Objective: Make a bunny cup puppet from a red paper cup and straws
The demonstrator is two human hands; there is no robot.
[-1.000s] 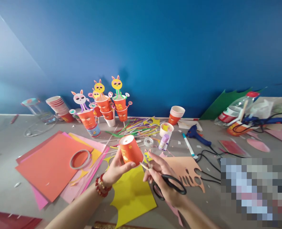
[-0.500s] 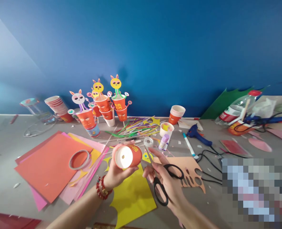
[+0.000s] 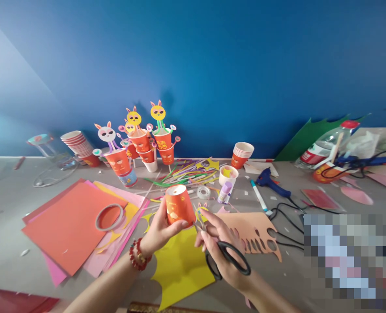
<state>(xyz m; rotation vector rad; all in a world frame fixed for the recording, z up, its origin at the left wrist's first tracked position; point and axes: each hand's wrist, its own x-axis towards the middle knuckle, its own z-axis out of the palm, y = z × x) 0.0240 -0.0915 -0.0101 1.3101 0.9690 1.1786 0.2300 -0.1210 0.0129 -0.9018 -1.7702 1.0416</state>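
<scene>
looks like smooth paper with a slight sheen on the orange cup (image 3: pixel 179 208). on the scissors (image 3: pixel 224 244), looks like bare metal at the blades, smooth black plastic at the handles. reads as flat, matt paper on the yellow sheet (image 3: pixel 183 265) and peach sheet (image 3: pixel 245 221). seems clear, glossy plastic on the bottle (image 3: pixel 328 141). appears matt on the grey counter (image 3: pixel 4 208).

The person's bare left forearm (image 3: pixel 110 281) slants from the near left toward the far right. I see the left hand (image 3: pixel 158 232) wrapped in a grip, its thumb (image 3: pixel 179 226) pointing right. The bare right forearm (image 3: pixel 264 290) angles up from the near right; the right hand (image 3: pixel 224 233) is closed in a grip too, index finger (image 3: pixel 213 218) stretched far-left above the thumb. Both hands sit near each other, fingertips apart.
</scene>
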